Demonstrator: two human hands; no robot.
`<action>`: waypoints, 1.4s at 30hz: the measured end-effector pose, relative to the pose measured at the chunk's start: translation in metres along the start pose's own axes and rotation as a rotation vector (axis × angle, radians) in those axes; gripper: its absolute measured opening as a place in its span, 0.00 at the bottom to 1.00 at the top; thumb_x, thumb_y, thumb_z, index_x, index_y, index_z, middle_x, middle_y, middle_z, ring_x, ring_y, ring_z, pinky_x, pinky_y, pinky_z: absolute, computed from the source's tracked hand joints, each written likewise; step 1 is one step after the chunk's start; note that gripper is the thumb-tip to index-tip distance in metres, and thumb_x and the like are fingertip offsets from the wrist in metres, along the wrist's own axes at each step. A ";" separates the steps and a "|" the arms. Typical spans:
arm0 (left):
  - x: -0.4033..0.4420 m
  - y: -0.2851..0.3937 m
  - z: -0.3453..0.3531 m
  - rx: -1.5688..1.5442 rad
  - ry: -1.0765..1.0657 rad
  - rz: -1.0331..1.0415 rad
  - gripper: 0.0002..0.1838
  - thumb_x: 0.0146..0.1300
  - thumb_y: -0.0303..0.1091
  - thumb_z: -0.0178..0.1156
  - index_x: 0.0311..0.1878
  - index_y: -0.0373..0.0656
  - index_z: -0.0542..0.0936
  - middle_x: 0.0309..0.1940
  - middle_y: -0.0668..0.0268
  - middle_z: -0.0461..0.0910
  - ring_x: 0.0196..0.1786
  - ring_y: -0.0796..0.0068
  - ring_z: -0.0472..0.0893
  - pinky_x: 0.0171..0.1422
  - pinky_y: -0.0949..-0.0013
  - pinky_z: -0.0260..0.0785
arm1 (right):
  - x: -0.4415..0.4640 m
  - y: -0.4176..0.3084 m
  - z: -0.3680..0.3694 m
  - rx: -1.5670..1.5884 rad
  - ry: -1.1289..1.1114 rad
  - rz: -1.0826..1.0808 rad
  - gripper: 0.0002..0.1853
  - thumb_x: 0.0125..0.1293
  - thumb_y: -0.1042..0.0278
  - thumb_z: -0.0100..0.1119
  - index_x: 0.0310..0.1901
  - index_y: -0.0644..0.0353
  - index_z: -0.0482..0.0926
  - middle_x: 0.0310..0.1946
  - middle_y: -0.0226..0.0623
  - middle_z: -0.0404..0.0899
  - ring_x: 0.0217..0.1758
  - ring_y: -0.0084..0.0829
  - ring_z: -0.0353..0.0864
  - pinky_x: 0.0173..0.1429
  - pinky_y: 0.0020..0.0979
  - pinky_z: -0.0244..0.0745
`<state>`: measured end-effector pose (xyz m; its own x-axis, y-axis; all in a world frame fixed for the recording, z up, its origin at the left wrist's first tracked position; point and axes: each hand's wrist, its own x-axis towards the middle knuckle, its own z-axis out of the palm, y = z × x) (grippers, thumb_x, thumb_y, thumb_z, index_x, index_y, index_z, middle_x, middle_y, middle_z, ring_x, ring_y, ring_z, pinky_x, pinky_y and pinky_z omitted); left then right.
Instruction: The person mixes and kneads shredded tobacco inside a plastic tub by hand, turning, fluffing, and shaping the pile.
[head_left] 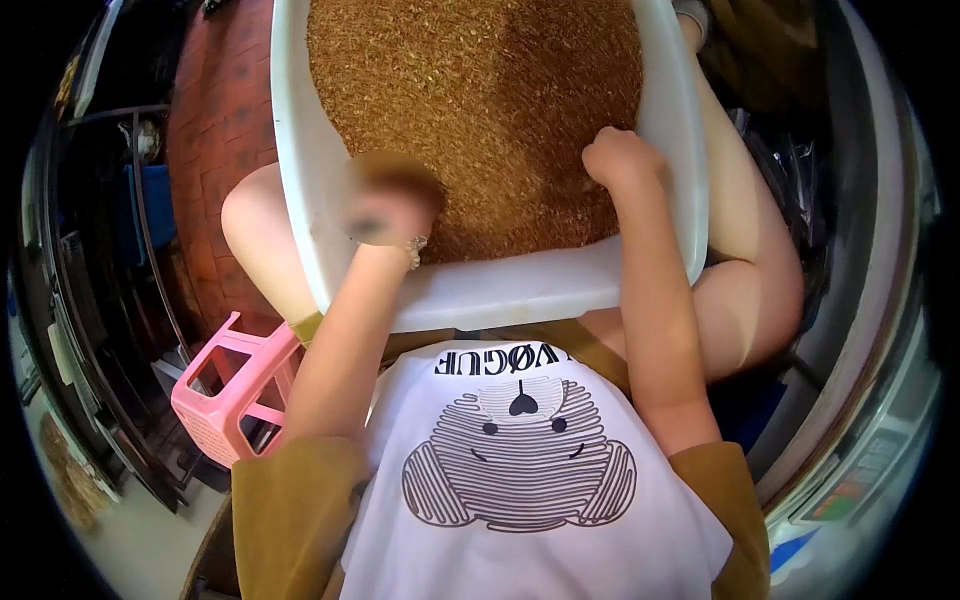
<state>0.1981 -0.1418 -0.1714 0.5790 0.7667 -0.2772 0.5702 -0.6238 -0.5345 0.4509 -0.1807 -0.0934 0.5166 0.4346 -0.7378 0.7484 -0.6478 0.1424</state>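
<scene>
A large white tub [520, 290] rests between my legs and holds a wide layer of brown, shredded or grainy material [480, 110]. My left hand [385, 210], with a beaded bracelet at the wrist, is over the near left part of the tub. It is blurred, with a brownish smear at its fingers, so what it holds cannot be made out. On the right side my right hand [622, 160] is closed at the surface of the brown material, near the tub's right wall. Its fingertips are hidden, and so is anything between them.
A pink plastic stool [225, 400] stands at the left, beside my knee. Behind it are red floor tiles [215, 150] and a dark metal rack [140, 200] with a blue item. Dark plastic bags [795, 180] lie beyond my right leg.
</scene>
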 end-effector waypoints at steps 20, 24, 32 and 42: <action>0.006 0.002 0.016 -0.510 -0.872 0.353 0.23 0.65 0.35 0.33 0.54 0.35 0.72 0.56 0.49 0.69 0.59 0.51 0.69 0.61 0.56 0.61 | 0.048 -0.004 0.059 -0.145 -0.363 -0.342 0.21 0.60 0.70 0.39 0.52 0.69 0.71 0.55 0.50 0.69 0.56 0.45 0.71 0.55 0.44 0.68; 0.003 0.003 0.012 -0.662 -0.832 0.176 0.25 0.67 0.36 0.30 0.59 0.30 0.64 0.55 0.42 0.68 0.59 0.47 0.68 0.63 0.54 0.59 | 0.018 -0.009 0.043 0.160 -0.513 -0.140 0.25 0.62 0.66 0.39 0.60 0.64 0.63 0.61 0.49 0.61 0.59 0.45 0.69 0.54 0.43 0.71; 0.007 0.007 0.017 -0.930 -0.814 0.239 0.26 0.67 0.38 0.27 0.62 0.31 0.59 0.58 0.49 0.67 0.58 0.51 0.69 0.57 0.59 0.66 | 0.038 -0.011 0.073 0.592 -0.665 -0.113 0.30 0.64 0.62 0.39 0.65 0.66 0.49 0.67 0.53 0.46 0.62 0.55 0.62 0.49 0.48 0.76; -0.004 0.014 -0.019 -2.223 -0.992 -0.376 0.27 0.68 0.44 0.28 0.63 0.37 0.60 0.61 0.55 0.65 0.62 0.64 0.67 0.69 0.65 0.54 | 0.038 -0.026 0.093 0.856 -0.912 -0.230 0.21 0.64 0.63 0.39 0.56 0.65 0.65 0.56 0.44 0.68 0.57 0.37 0.70 0.58 0.45 0.69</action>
<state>0.2146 -0.1565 -0.1630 0.4120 0.2459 -0.8774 0.4166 0.8056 0.4214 0.4125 -0.2059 -0.1861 -0.3167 0.2243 -0.9216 0.1001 -0.9583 -0.2676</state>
